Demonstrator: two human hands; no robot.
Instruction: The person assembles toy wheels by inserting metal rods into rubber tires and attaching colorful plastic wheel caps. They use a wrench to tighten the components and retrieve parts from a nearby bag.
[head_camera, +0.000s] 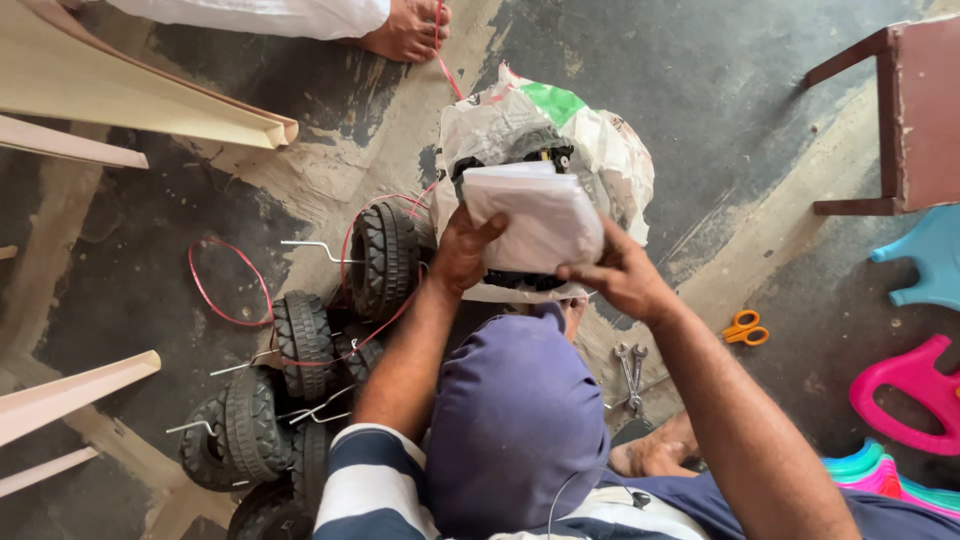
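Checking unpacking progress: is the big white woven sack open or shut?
Open: the white woven sack's mouth gapes, black parts showing inside behind the white packet.

Navy-and-white striped shirt — bare forearms, thin earphone cable.

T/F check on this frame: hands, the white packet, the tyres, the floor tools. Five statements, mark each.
1. Both hands hold the white packet. True: the left hand grips its left edge, the right hand its lower right edge.
2. The black toy tyres lie to the person's right. False: they lie on the floor to the left, tied with red cord.
3. Orange-handled scissors lie on the floor. True.
4. The right hand holds the spanners. False: they lie on the floor below that forearm.
5. A large white sack sits behind the packet. True.
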